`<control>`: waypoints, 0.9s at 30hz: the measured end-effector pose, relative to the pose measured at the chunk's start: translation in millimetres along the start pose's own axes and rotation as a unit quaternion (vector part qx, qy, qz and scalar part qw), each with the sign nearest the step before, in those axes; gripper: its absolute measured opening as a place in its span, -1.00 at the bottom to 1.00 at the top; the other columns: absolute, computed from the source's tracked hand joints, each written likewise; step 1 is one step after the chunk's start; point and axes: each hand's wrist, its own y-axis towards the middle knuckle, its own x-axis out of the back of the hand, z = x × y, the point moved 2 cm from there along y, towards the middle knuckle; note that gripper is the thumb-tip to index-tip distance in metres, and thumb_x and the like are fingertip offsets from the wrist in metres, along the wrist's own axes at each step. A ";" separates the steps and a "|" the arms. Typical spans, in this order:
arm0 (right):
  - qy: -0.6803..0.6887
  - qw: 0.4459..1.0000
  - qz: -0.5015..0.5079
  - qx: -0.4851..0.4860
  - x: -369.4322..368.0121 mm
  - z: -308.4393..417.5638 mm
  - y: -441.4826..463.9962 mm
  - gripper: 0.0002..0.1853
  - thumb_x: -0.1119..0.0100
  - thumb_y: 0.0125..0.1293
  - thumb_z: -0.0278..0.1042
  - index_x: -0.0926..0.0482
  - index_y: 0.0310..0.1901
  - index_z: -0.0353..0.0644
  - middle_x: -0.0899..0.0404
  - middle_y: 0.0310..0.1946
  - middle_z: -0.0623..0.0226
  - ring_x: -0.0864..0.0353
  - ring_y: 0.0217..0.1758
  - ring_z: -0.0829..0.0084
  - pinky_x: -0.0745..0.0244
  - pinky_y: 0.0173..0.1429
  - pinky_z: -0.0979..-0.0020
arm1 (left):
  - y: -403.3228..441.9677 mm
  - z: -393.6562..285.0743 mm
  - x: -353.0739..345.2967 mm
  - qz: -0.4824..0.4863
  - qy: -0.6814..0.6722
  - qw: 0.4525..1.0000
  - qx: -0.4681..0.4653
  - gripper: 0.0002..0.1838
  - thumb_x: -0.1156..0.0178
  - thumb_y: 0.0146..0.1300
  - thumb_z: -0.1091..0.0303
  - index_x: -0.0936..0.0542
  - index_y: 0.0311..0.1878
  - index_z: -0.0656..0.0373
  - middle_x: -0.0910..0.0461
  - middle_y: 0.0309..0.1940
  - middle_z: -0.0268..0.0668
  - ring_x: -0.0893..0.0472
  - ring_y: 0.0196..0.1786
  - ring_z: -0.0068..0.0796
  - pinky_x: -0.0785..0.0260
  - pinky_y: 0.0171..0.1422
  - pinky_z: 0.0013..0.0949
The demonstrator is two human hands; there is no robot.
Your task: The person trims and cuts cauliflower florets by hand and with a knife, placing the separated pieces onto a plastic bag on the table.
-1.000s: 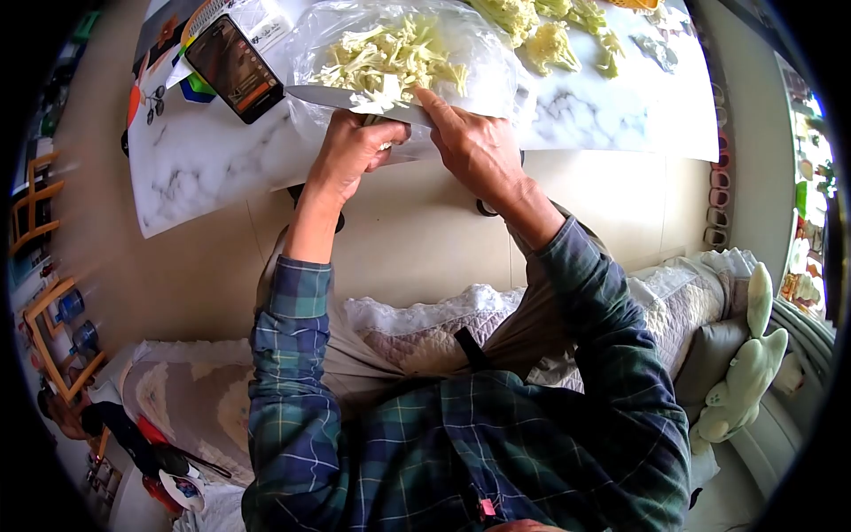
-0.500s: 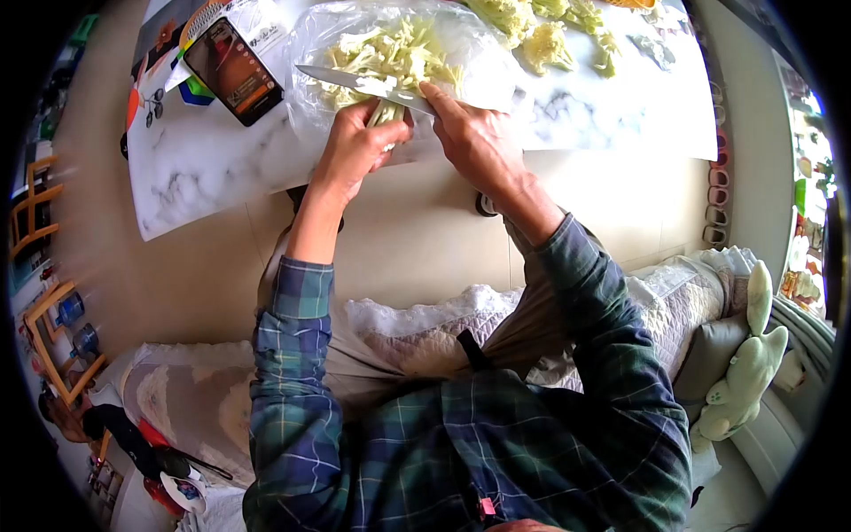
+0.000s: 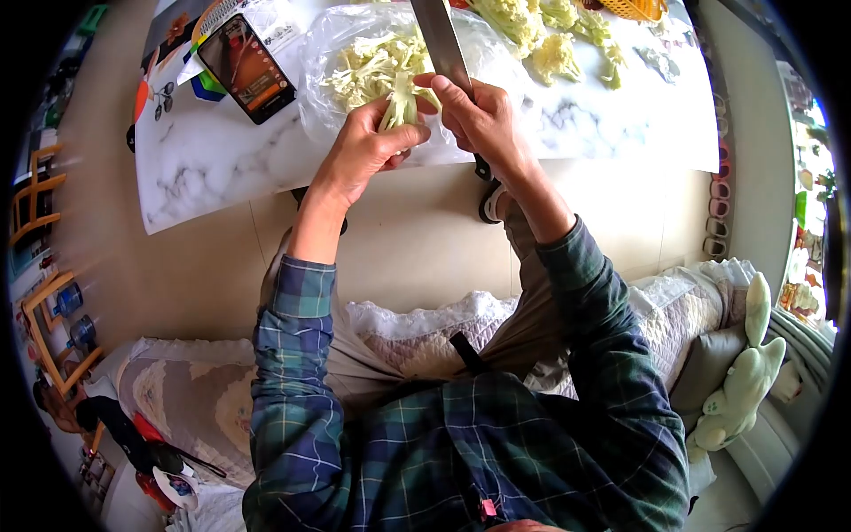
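My left hand (image 3: 368,146) is closed around a pale green cauliflower stem (image 3: 401,105), held over the near edge of the plastic bag. My right hand (image 3: 483,124) grips a knife (image 3: 443,44) by its black handle, the blade pointing away from me toward the far side of the table. The right thumb and fingertips are close to the stem; whether they touch it I cannot tell. Behind the hands, cut cauliflower pieces (image 3: 377,66) lie in a heap on the clear plastic bag (image 3: 319,111).
Larger cauliflower florets (image 3: 557,58) lie right of the bag, near an orange basket (image 3: 636,7). A phone (image 3: 246,69) leans at the left of the marble-patterned table (image 3: 213,168). Below is a sofa with a quilted cover (image 3: 417,328) and a plush rabbit (image 3: 745,390).
The knife has swung from lying across the stem, tip to the left, to pointing away from me. The right hand has drawn back slightly; the left still holds the stem.
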 end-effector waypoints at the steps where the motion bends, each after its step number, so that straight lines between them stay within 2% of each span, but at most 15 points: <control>1: 0.015 0.999 0.018 -0.026 1.2 -3.0 3.3 -0.57 -0.19 0.35 0.00 -0.65 -0.04 -0.24 -0.35 -0.66 0.57 -0.23 -0.65 0.76 -0.12 -0.59 0.59 | -1.1 -1.5 -0.2 0.017 0.000 1.000 0.008 -0.57 -0.26 0.12 0.22 -0.52 0.06 0.15 -0.52 -0.32 -0.48 -0.37 -0.46 -0.74 -0.14 -0.47 -0.65; 2: 0.014 0.999 0.020 -0.026 0.8 -3.4 3.7 -0.57 -0.19 0.35 0.00 -0.65 -0.04 -0.24 -0.35 -0.66 0.57 -0.23 -0.65 0.76 -0.12 -0.59 0.59 | -2.5 -3.3 -1.9 0.015 0.000 1.000 0.008 -0.57 -0.26 0.12 0.22 -0.52 0.06 0.15 -0.52 -0.32 -0.48 -0.37 -0.46 -0.74 -0.14 -0.47 -0.65; 4: 0.019 0.999 0.027 0.023 -1.1 -1.0 4.7 -0.55 -0.23 0.32 0.01 -0.64 -0.05 -0.27 -0.38 -0.65 0.57 -0.23 -0.64 0.76 -0.13 -0.58 0.60 | -4.3 -6.8 -6.2 -0.009 -0.078 0.997 0.017 -0.53 -0.16 0.21 0.21 -0.43 0.20 0.06 -0.49 -0.25 -0.51 -0.36 -0.37 -0.74 -0.20 -0.36 -0.59; 5: 0.002 0.999 0.022 0.025 -1.9 2.1 3.3 -0.54 -0.30 0.27 0.00 -0.63 -0.03 -0.27 -0.40 -0.63 0.57 -0.27 -0.61 0.75 -0.16 -0.56 0.61 | -4.4 -8.2 -6.2 0.010 -0.078 0.997 0.005 -0.47 -0.09 0.26 0.21 -0.33 0.30 0.04 -0.48 -0.09 -0.43 -0.41 -0.30 -0.67 -0.27 -0.27 -0.55; 6: 0.001 0.999 0.024 0.025 -3.8 -0.9 4.4 -0.54 -0.30 0.27 0.00 -0.63 -0.03 -0.27 -0.40 -0.63 0.57 -0.27 -0.61 0.75 -0.16 -0.56 0.61 | -2.8 -6.1 -4.7 0.007 -0.079 0.997 0.005 -0.47 -0.09 0.26 0.21 -0.33 0.30 0.04 -0.48 -0.09 -0.43 -0.41 -0.30 -0.67 -0.27 -0.27 -0.55; 8: -0.043 0.995 0.013 0.085 -7.1 -7.2 7.8 -0.52 -0.36 0.22 -0.03 -0.62 -0.01 -0.26 -0.44 -0.59 0.56 -0.32 -0.57 0.75 -0.19 -0.52 0.63 | 1.1 -1.6 -1.8 0.012 -0.129 0.991 -0.037 -0.43 -0.08 0.27 0.21 -0.29 0.34 0.08 -0.46 0.03 -0.34 -0.51 -0.22 -0.53 -0.38 -0.16 -0.47; 10: -0.031 0.998 0.028 0.048 -6.0 -7.3 10.9 -0.54 -0.41 0.18 -0.07 -0.63 -0.02 -0.24 -0.47 -0.57 0.57 -0.35 -0.54 0.75 -0.22 -0.50 0.64 | -0.6 -5.0 -4.2 0.026 -0.137 0.989 -0.039 -0.41 -0.07 0.27 0.21 -0.26 0.36 0.10 -0.44 0.09 -0.30 -0.54 -0.18 -0.46 -0.42 -0.12 -0.42; 12: 0.081 0.995 0.034 0.040 -6.4 -10.9 16.1 -0.59 -0.42 0.17 -0.08 -0.64 -0.08 -0.21 -0.47 -0.56 0.58 -0.32 -0.55 0.78 -0.23 -0.50 0.64 | -1.7 -9.8 -7.9 0.043 -0.144 0.988 -0.040 -0.39 -0.07 0.28 0.21 -0.24 0.38 0.13 -0.42 0.16 -0.26 -0.58 -0.13 -0.38 -0.46 -0.08 -0.37; 15: 0.052 0.998 0.009 0.022 1.0 -2.7 14.0 -0.60 -0.41 0.18 -0.09 -0.64 -0.10 -0.24 -0.46 -0.58 0.59 -0.27 -0.60 0.80 -0.21 -0.54 0.65 | -2.6 -14.5 -8.6 -0.001 -0.171 0.983 -0.067 -0.41 -0.06 0.35 0.16 -0.22 0.38 0.17 -0.46 0.13 -0.22 -0.64 -0.20 -0.32 -0.50 -0.17 -0.38; 17: 0.035 0.999 -0.007 0.011 6.4 -0.3 15.0 -0.58 -0.42 0.18 -0.10 -0.62 -0.12 -0.30 -0.44 -0.62 0.58 -0.25 -0.65 0.78 -0.20 -0.57 0.66 | -1.9 -14.4 -4.1 -0.032 -0.089 0.993 -0.073 -0.51 -0.03 0.42 0.11 -0.37 0.26 0.23 -0.54 0.03 -0.20 -0.60 -0.41 -0.48 -0.44 -0.38 -0.52; 18: 0.034 0.999 -0.006 0.010 7.6 -1.5 16.1 -0.58 -0.42 0.18 -0.10 -0.62 -0.12 -0.30 -0.44 -0.62 0.58 -0.25 -0.65 0.78 -0.20 -0.57 0.66 | 0.4 -11.5 0.9 -0.034 -0.091 0.993 -0.073 -0.51 -0.03 0.42 0.11 -0.37 0.26 0.23 -0.54 0.03 -0.20 -0.60 -0.41 -0.48 -0.44 -0.38 -0.52; 20: 0.018 0.998 -0.047 0.021 9.7 -3.9 19.4 -0.60 -0.42 0.18 -0.11 -0.60 -0.16 -0.30 -0.40 -0.64 0.57 -0.27 -0.65 0.77 -0.21 -0.56 0.66 | 4.9 -6.5 15.8 -0.131 0.058 0.982 -0.125 -0.60 -0.06 0.43 0.09 -0.53 0.04 0.26 -0.61 -0.21 -0.28 -0.51 -0.54 -0.66 -0.30 -0.54 -0.64; 21: 0.021 0.998 -0.051 0.026 9.3 -3.6 19.9 -0.64 -0.39 0.20 -0.13 -0.58 -0.20 -0.29 -0.37 -0.67 0.57 -0.27 -0.66 0.75 -0.20 -0.57 0.64 | 3.9 -9.3 12.5 -0.167 0.018 0.981 -0.092 -0.68 -0.21 0.35 0.14 -0.57 -0.08 0.23 -0.60 -0.26 -0.40 -0.38 -0.56 -0.78 -0.14 -0.56 -0.66; 25: 0.069 0.997 -0.005 0.025 4.9 -5.7 20.8 -0.68 -0.35 0.24 -0.15 -0.57 -0.22 -0.28 -0.35 -0.66 0.57 -0.28 -0.64 0.75 -0.20 -0.57 0.63 | 10.0 0.5 2.6 -0.110 0.020 0.987 -0.115 -0.74 -0.35 0.22 0.25 -0.56 -0.16 0.19 -0.52 -0.43 -0.50 -0.34 -0.56 -0.79 -0.11 -0.54 -0.68; 27: 0.078 0.997 0.010 0.023 -0.6 -3.2 17.8 -0.67 -0.30 0.29 -0.16 -0.54 -0.16 -0.29 -0.37 -0.62 0.55 -0.28 -0.62 0.75 -0.18 -0.57 0.63 | 11.6 0.2 3.9 -0.116 0.037 0.984 -0.132 -0.74 -0.36 0.21 0.26 -0.56 -0.17 0.18 -0.52 -0.43 -0.50 -0.33 -0.56 -0.80 -0.11 -0.54 -0.67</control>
